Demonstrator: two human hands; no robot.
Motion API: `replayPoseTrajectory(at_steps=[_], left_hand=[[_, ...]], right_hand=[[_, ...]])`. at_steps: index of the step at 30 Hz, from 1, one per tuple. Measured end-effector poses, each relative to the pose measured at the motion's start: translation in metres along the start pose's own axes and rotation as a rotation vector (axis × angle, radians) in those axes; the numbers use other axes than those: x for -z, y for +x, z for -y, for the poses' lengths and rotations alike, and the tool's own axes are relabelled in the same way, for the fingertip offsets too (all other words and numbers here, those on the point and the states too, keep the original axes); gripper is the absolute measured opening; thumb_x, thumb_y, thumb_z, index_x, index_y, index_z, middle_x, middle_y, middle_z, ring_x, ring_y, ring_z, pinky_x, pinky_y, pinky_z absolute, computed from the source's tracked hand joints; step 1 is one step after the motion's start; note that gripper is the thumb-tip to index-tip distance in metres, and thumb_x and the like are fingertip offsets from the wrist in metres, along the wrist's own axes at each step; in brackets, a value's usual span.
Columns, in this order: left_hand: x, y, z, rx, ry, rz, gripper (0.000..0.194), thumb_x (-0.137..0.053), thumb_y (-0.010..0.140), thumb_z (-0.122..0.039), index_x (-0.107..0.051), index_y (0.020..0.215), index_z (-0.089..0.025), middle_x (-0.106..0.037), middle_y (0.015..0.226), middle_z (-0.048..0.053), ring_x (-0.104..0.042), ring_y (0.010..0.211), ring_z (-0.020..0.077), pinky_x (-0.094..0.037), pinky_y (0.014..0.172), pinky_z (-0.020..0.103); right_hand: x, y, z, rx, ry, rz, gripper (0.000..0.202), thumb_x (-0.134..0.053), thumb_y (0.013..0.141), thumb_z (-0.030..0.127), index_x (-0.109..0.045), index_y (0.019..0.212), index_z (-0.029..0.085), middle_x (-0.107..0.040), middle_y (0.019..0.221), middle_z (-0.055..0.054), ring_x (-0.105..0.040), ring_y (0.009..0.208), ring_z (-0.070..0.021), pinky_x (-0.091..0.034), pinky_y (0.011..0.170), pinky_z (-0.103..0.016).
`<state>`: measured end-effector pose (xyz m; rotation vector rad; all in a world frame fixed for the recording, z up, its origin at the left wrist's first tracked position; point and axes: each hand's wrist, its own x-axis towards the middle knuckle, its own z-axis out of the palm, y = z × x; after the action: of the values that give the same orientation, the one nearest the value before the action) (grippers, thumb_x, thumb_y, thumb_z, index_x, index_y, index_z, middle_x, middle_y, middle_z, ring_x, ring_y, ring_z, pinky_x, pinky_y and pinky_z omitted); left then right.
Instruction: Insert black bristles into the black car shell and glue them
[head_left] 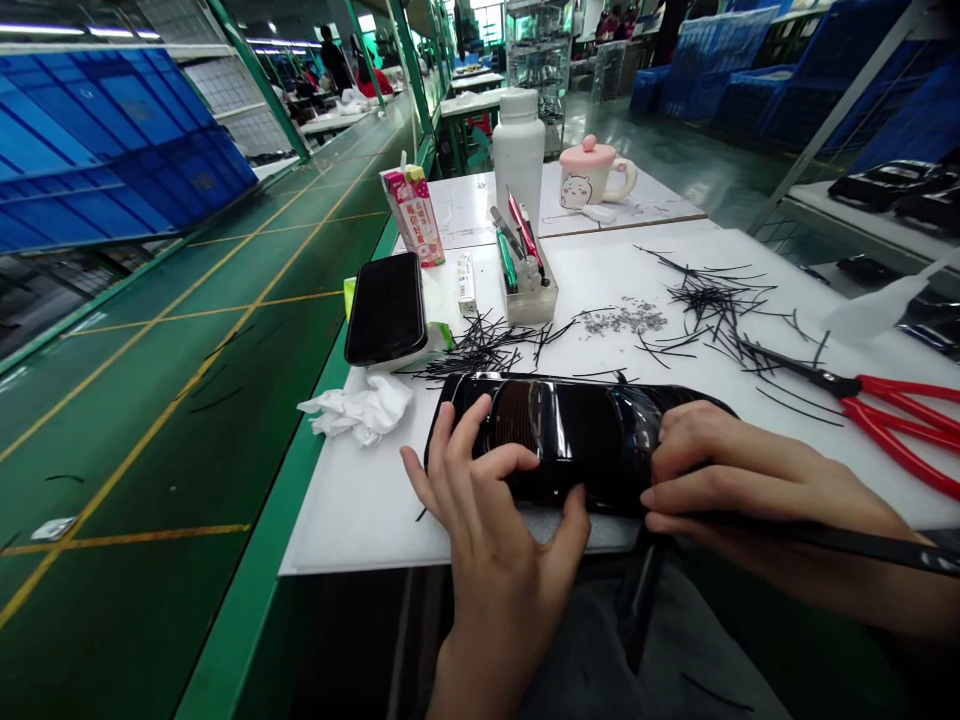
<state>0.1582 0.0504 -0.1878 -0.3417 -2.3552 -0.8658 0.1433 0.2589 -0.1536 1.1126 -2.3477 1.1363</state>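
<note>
A glossy black model car [589, 420] lies lengthwise on the white work surface in front of me. My left hand [499, 500] is at its left half, fingers spread over the body and thumb against the near side. At the right end, my right hand [720, 470] is closed with its fingertips at the car's near side. A long flat black tool with pale marks, which looks like tweezers [862, 545], runs back from that grip under the wrist. The tool's tip is hidden. Thin black strips [487, 345] lie heaped just beyond the car.
Red-handled pliers [892, 400] and more black strips [712, 300] lie to the right. Behind are small grey bits [626, 318], a pen holder [532, 300], a white bottle [519, 150] and a lidded mug [592, 175]. A phone [386, 308], crumpled tissue [364, 408] and green conveyor [225, 400] are left.
</note>
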Motion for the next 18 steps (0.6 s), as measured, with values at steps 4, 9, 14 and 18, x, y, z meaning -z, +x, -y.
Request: replayPoseTrajectory(at_steps=[4,9,14,18], left_hand=[[0.0,0.0,0.0,0.004,0.0,-0.003,0.031,-0.07,0.086,-0.016,-0.045,0.103,-0.023,-0.053,0.146,0.02,-0.029,0.156,0.0302,-0.006,0.127,0.066],[0.001,0.0,0.003,-0.019,0.01,0.008,0.032,-0.071,0.085,-0.017,-0.046,0.105,-0.024,-0.053,0.146,0.02,-0.032,0.155,0.0332,-0.009,0.125,0.069],[0.001,-0.001,0.007,-0.046,-0.024,0.013,0.033,-0.071,0.086,-0.019,-0.046,0.107,-0.023,-0.054,0.145,0.021,-0.033,0.153,0.032,-0.012,0.125,0.066],[0.001,0.0,0.006,-0.046,-0.023,0.003,0.033,-0.071,0.086,-0.018,-0.046,0.106,-0.022,-0.054,0.144,0.022,-0.034,0.153,0.03,-0.011,0.127,0.063]], right_hand=[[0.0,-0.005,-0.001,-0.033,0.004,0.016,0.006,-0.069,0.094,0.017,-0.068,0.096,0.022,-0.067,0.084,-0.003,-0.063,0.081,-0.0153,-0.053,0.071,-0.026],[0.0,-0.015,-0.001,-0.1,0.041,0.036,0.013,-0.068,0.095,0.015,-0.064,0.104,0.024,-0.066,0.09,-0.003,-0.062,0.089,-0.0165,-0.053,0.077,-0.029],[0.0,-0.016,0.001,-0.129,0.103,0.028,0.015,-0.066,0.096,0.013,-0.064,0.105,0.025,-0.066,0.091,-0.003,-0.061,0.094,-0.0195,-0.051,0.088,-0.037],[0.0,-0.013,0.003,-0.11,0.012,0.033,0.01,-0.068,0.096,0.017,-0.065,0.104,0.024,-0.067,0.089,-0.002,-0.062,0.094,-0.018,-0.05,0.093,-0.034]])
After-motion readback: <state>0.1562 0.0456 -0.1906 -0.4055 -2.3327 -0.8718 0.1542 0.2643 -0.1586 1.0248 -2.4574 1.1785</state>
